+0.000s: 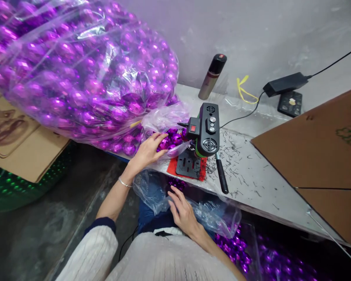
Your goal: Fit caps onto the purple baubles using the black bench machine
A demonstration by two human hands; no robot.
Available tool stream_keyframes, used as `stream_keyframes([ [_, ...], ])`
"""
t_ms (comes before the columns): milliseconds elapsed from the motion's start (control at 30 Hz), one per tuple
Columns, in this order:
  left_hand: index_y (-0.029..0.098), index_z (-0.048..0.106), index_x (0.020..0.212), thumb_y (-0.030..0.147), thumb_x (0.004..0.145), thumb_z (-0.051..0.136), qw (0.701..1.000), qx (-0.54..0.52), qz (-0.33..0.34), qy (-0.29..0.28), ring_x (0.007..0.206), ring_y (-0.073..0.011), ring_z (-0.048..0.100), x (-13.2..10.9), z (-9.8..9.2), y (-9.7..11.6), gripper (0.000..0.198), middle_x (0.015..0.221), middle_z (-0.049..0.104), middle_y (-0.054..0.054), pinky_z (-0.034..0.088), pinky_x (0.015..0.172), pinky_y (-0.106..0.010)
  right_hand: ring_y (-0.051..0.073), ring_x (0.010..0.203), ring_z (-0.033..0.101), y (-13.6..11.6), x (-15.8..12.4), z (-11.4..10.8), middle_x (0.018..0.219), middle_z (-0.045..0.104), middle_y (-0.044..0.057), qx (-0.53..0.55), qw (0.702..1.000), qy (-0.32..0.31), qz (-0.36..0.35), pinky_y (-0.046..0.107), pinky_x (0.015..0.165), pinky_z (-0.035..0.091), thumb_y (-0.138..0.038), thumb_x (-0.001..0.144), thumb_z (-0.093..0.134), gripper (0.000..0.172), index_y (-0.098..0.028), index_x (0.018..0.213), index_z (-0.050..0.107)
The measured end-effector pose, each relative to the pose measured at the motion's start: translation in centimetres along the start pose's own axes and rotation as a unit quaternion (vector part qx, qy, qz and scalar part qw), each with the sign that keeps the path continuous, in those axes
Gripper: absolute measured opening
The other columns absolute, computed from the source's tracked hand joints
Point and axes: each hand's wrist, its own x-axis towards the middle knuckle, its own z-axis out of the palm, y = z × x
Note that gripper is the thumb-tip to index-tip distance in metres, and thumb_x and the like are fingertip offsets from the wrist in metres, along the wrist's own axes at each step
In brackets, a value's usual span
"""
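Note:
A huge clear plastic bag full of shiny purple baubles lies on the table's left end. My left hand reaches into its open mouth, fingers curled over purple baubles there. My right hand rests lower, on a clear plastic bag in my lap, fingertips beside a few purple baubles under the table edge. A small black benchtop machine with a red switch stands on a black base over a red mat, just right of my left hand.
A black lever handle sticks out toward me from the machine. Brown cardboard covers the table's right side. A spray can, a power adapter and a yellow tie sit by the wall. Cardboard boxes stand left; more purple baubles lie below.

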Motion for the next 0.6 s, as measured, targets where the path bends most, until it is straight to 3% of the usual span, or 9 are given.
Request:
stream_keyframes([
  [67,0.023,0.058,0.14,0.047,0.088,0.074,0.977,-0.184,-0.063,0.092,0.123,-0.0284,0.067,-1.9,0.8,0.6,0.059,0.138,0.065,-0.011,0.056,0.103,-0.04,0.021,0.122,0.07,0.0,-0.5,-0.7,0.135,0.067,0.016,0.001,1.0,0.006,0.013,0.034,0.098,0.064,-0.018,0.1,0.049,0.04,-0.021,0.14,0.058],
  [100,0.023,0.06,0.137,0.055,0.089,0.069,0.943,-0.29,-0.11,0.118,0.113,-0.0266,0.071,-2.9,1.5,1.0,0.058,0.132,0.069,-0.011,0.059,0.095,-0.038,0.021,0.121,0.071,0.0,-0.6,-1.0,0.134,0.068,0.015,0.002,1.0,0.011,0.018,0.034,0.097,0.064,-0.018,0.1,0.049,0.04,-0.021,0.139,0.059],
  [200,0.019,0.068,0.122,0.067,0.095,0.054,0.775,-0.574,-0.25,0.091,0.082,-0.021,0.074,-5.6,4.3,2.5,0.057,0.11,0.076,-0.012,0.062,0.07,-0.032,0.021,0.122,0.07,0.0,0.1,-1.9,0.132,0.069,0.015,0.008,0.999,0.032,0.016,0.035,0.098,0.064,-0.016,0.099,0.049,0.041,-0.021,0.139,0.059],
  [267,0.016,0.071,0.112,0.063,0.096,0.056,0.661,-0.684,-0.305,0.051,0.078,-0.0195,0.074,-6.7,6.1,3.6,0.052,0.104,0.078,-0.013,0.062,0.07,-0.031,0.022,0.122,0.07,0.1,0.8,-2.3,0.131,0.07,0.015,0.009,0.999,0.05,0.007,0.036,0.1,0.064,-0.015,0.099,0.049,0.041,-0.021,0.139,0.059],
  [333,0.015,0.072,0.11,0.052,0.096,0.064,0.584,-0.74,-0.331,0.048,0.086,-0.0194,0.076,-7.3,7.5,4.4,0.04,0.107,0.078,-0.013,0.063,0.079,-0.031,0.022,0.122,0.07,0.2,1.3,-2.7,0.129,0.071,0.015,0.006,0.998,0.065,-0.001,0.037,0.1,0.064,-0.014,0.099,0.05,0.041,-0.021,0.138,0.06],
  [367,0.015,0.072,0.109,0.047,0.095,0.066,0.562,-0.753,-0.339,0.056,0.091,-0.0199,0.076,-7.5,8.0,4.7,0.035,0.109,0.078,-0.012,0.063,0.085,-0.031,0.022,0.122,0.07,0.3,1.4,-2.9,0.129,0.071,0.015,0.003,0.997,0.071,-0.003,0.037,0.1,0.064,-0.014,0.099,0.05,0.04,-0.02,0.137,0.06],
  [433,0.016,0.071,0.107,0.043,0.093,0.069,0.546,-0.758,-0.349,0.073,0.1,-0.0221,0.076,-7.6,8.6,5.2,0.031,0.107,0.078,-0.011,0.062,0.092,-0.035,0.021,0.121,0.07,0.4,1.3,-3.1,0.128,0.071,0.015,-0.001,0.997,0.075,-0.005,0.036,0.099,0.064,-0.013,0.098,0.051,0.039,-0.02,0.135,0.061],
  [600,0.021,0.068,0.115,0.04,0.087,0.075,0.595,-0.728,-0.329,0.091,0.1,-0.0198,0.075,-7.2,9.2,5.6,0.035,0.108,0.077,-0.006,0.059,0.096,-0.035,0.02,0.117,0.072,0.6,-0.2,-3.0,0.126,0.072,0.014,-0.001,0.998,0.065,0.009,0.033,0.096,0.064,-0.013,0.099,0.05,0.038,-0.02,0.135,0.061],
])
